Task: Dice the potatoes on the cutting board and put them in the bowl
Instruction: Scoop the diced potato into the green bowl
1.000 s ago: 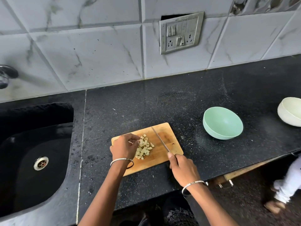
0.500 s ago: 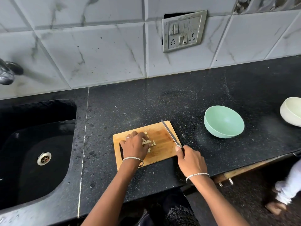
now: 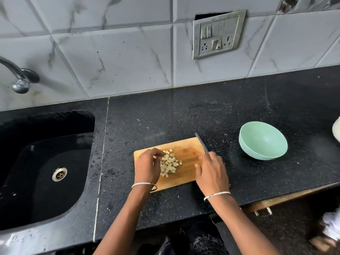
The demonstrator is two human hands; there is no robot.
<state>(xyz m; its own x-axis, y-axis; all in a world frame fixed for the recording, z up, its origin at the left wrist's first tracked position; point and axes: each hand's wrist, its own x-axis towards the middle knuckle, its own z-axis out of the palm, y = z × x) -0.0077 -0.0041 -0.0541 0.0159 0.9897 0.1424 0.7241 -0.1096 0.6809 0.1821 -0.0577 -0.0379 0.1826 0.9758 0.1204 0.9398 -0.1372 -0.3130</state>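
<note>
Knife along board edge, bowl well apart

On the counter, the board lies right of the sink and left of the bowl, with dice heaped on its left half, the knife over its far right corner, and the tap and socket on the wall behind.

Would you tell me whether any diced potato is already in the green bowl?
No, the green bowl is bare inside, and the diced potato lies in a pile on the cutting board.
</note>
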